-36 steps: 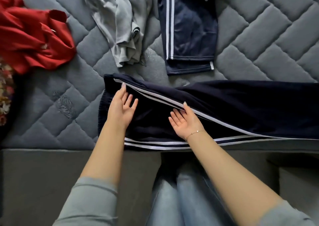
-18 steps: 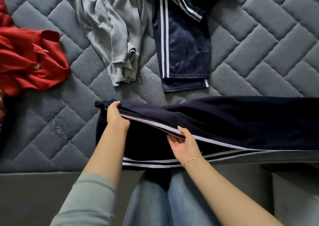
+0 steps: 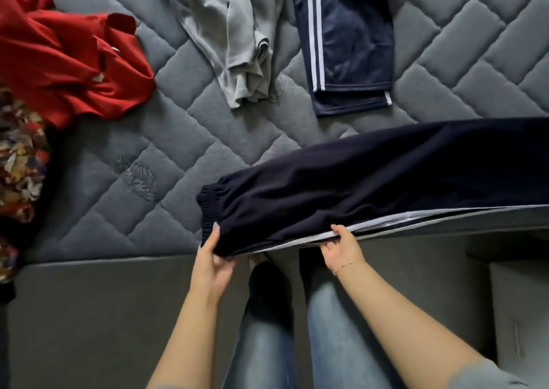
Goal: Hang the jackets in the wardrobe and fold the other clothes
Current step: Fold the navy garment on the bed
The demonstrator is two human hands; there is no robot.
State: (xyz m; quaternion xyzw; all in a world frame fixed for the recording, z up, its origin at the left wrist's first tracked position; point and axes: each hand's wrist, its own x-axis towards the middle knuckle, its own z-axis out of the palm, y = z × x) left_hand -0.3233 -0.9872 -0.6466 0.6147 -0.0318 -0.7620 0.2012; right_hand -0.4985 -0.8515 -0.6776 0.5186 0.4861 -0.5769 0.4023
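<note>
1. At the far left edge lies a patterned cloth point(image 3: 20, 163) in brown, red and cream, partly cut off by the frame.
2. Just above it a crumpled red garment point(image 3: 68, 62) lies on the mattress point(image 3: 184, 139), touching the patterned cloth.
3. The mattress is grey and quilted in a zigzag brick pattern; a faint stitched mark sits on it left of centre, too blurred to read.
4. A grey top point(image 3: 231, 41) lies bunched near the upper middle, and just to its right lies a blue garment with white stripes point(image 3: 344, 50).
5. No brand name or label can be read on any garment.
6. The left hand point(image 3: 212, 262) grips the near corner of the dark trousers point(image 3: 371, 186) at the gathered waistband, thumb on top and fingers curled beneath.
7. The right hand point(image 3: 341, 247), with a thin bracelet at the wrist, pinches the white-striped near edge of the trousers, thumb above and fingers under.
8. The trousers lie along the mattress's near edge, running off the right side, the held end lifted.
9. Below, a dark grey bed side and jeans-clad legs show.
</note>
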